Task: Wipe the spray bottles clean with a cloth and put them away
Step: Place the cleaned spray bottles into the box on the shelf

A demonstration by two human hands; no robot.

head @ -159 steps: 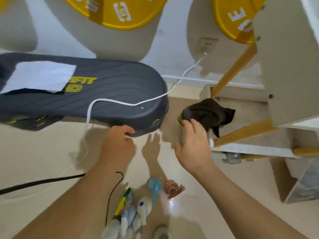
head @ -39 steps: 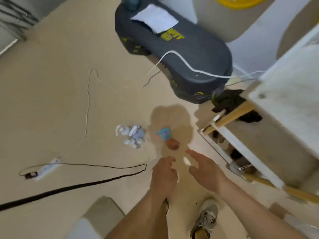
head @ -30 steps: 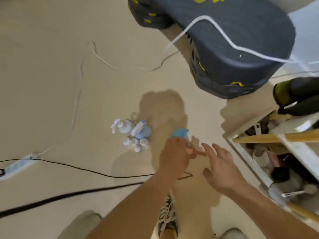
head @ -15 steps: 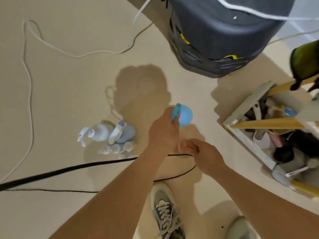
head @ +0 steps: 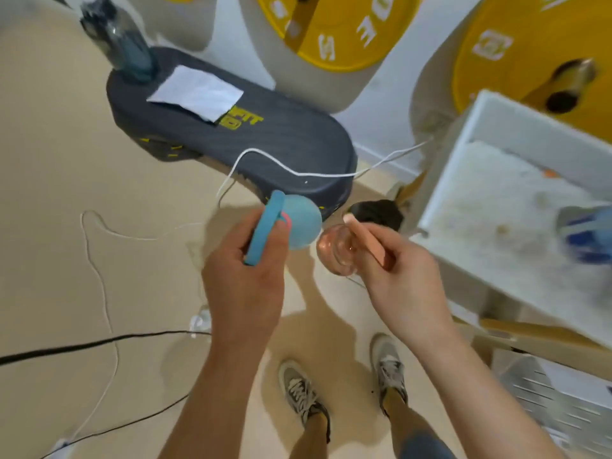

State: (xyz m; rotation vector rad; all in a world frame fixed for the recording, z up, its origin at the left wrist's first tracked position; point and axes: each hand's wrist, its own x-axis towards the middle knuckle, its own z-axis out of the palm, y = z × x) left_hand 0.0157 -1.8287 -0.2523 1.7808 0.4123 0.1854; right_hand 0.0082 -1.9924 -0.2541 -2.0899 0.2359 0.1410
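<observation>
Round the blue lever, fingers of the left hand are curled tight; the blue spray bottle is gripped, round body turned far; just beside it on the right, the pink spray bottle is pinched by its lever in the right hand; both are held raised, presumably for wiping; the dark cloth is lodged just beyond, against the white shelf unit; a grey platform is set far left, crossed by a white cable.
</observation>
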